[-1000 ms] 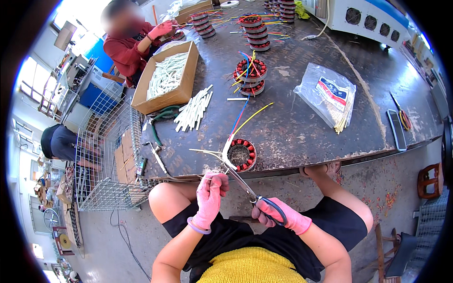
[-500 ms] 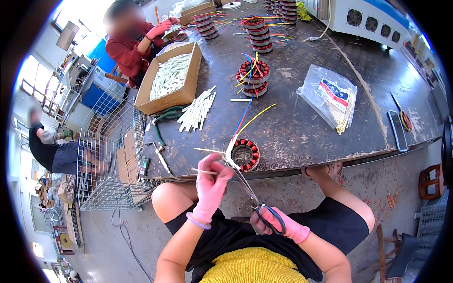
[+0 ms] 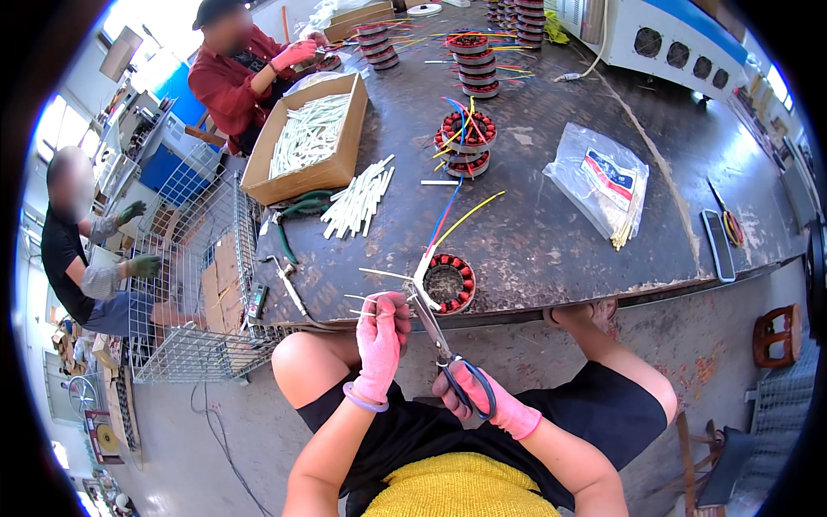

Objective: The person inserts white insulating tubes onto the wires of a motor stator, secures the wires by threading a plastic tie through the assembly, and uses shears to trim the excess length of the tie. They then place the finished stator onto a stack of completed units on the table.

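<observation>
My left hand (image 3: 380, 340), in a pink glove, pinches thin pale sticks (image 3: 360, 300) between thumb and fingers, just off the table's front edge. Scissors (image 3: 432, 326) with dark handles are in my gloved right hand (image 3: 493, 398), its fingers through the loops. Their blades reach up beside the left fingertips toward a motor stator (image 3: 466, 283), a ring with red windings, on the table edge. Out of the stator rises a white sleeve (image 3: 421, 273) with blue, red and yellow wires (image 3: 457, 219). Another pale stick (image 3: 385, 274) lies left of the sleeve.
A cardboard box (image 3: 349, 142) of white tubes stands back left, with loose tubes (image 3: 359, 200), green-handled pliers (image 3: 289, 233) and a soldering-iron-like tool (image 3: 295, 289) nearby. Stacked stators (image 3: 465, 142) stand behind; a plastic bag (image 3: 594, 181) and phone (image 3: 718, 246) lie right. Two people work at left.
My left fingers have closed together around the sticks. The right hand and scissors have shifted slightly left and up. At far left, a person has straightened and raised their gloved hands.
</observation>
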### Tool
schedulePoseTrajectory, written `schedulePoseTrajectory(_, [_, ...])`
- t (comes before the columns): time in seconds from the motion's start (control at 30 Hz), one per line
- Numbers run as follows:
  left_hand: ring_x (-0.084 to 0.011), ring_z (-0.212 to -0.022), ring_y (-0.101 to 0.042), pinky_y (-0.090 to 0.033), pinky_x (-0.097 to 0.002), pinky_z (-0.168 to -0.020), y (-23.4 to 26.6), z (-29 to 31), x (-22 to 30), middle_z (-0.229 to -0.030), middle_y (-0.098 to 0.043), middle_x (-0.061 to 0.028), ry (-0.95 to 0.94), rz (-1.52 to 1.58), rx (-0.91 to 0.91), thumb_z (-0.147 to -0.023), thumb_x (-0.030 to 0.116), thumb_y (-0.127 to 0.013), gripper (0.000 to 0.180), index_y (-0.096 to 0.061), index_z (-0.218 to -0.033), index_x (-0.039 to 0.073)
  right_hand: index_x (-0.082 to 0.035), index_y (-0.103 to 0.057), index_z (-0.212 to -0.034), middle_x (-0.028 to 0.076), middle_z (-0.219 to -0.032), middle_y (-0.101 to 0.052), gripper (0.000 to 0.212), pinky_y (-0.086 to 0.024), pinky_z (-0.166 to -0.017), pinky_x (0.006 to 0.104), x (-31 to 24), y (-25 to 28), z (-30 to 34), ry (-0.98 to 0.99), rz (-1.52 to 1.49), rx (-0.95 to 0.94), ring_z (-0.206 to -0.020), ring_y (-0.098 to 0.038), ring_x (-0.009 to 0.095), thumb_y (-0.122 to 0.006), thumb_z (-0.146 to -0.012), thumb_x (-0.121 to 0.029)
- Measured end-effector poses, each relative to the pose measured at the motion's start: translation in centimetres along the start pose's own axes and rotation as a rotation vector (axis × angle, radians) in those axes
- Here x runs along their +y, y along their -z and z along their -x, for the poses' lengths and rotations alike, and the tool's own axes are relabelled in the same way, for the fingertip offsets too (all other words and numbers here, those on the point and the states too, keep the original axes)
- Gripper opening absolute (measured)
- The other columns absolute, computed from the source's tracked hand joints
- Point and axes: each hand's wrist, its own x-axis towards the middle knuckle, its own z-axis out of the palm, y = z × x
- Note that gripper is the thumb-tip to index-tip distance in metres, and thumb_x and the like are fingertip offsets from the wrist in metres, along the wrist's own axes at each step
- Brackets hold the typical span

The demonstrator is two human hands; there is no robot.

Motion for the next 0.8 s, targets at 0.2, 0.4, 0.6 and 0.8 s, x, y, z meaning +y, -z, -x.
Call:
schedulePoseTrajectory(0.2, [-0.0064,-0.062,-0.052,-0.041,-0.0203,-0.051,0.1,-0.2,0.0,-0.083,-0.061,-0.0010,-0.010,0.055,-0.038,-0.104,0.032,-0.051,0.026,-0.059,-0.104,0.007,-0.009,-0.059,-0.094,-0.007,-0.068,-0.049,0.057,-0.031,-0.048,0.0188,-0.4,-1.0,0.0,0.014,-0.022,0.085,-0.058,-0.044,0.001,-0.061,-0.089,-0.066])
schedulePoseTrajectory(0.4, [-0.0035,-0.063,-0.048,-0.040,-0.0192,-0.052,-0.4,-1.2,2.2,-0.093,-0.058,-0.0002,-0.108,0.057,-0.063,-0.103,0.026,-0.054,0.023,-0.056,-0.113,0.006,-0.009,-0.059,-0.093,-0.007,-0.068,-0.049,0.059,-0.034,-0.051,0.0206,0.4,-0.7,1.3,0.031,0.000,-0.034,-0.056,-0.044,0.003,-0.056,-0.090,-0.069])
schedulePoseTrajectory(0.6, [-0.0018,-0.057,-0.041,-0.034,-0.0181,-0.051,-1.5,-4.0,3.5,-0.073,-0.051,0.0054,-0.020,-0.049,-0.148,-0.102,0.026,-0.057,0.022,-0.061,-0.110,0.005,-0.012,-0.061,-0.093,-0.008,-0.070,-0.054,0.072,-0.035,-0.050,0.0200,1.1,-2.4,-0.1,0.027,-0.123,-0.052,-0.057,-0.049,0.004,-0.051,-0.080,-0.083])
schedulePoseTrajectory(0.8, [-0.0018,-0.051,-0.041,-0.028,-0.0177,-0.043,-0.4,-3.8,1.4,-0.070,-0.052,0.0060,0.082,0.067,0.025,-0.102,0.042,-0.052,0.031,-0.060,-0.095,0.014,-0.013,-0.061,-0.093,-0.007,-0.069,-0.054,0.074,-0.035,-0.048,0.0197,0.1,-3.6,-2.5,0.070,-0.183,0.026,-0.053,-0.049,0.005,-0.051,-0.078,-0.085])
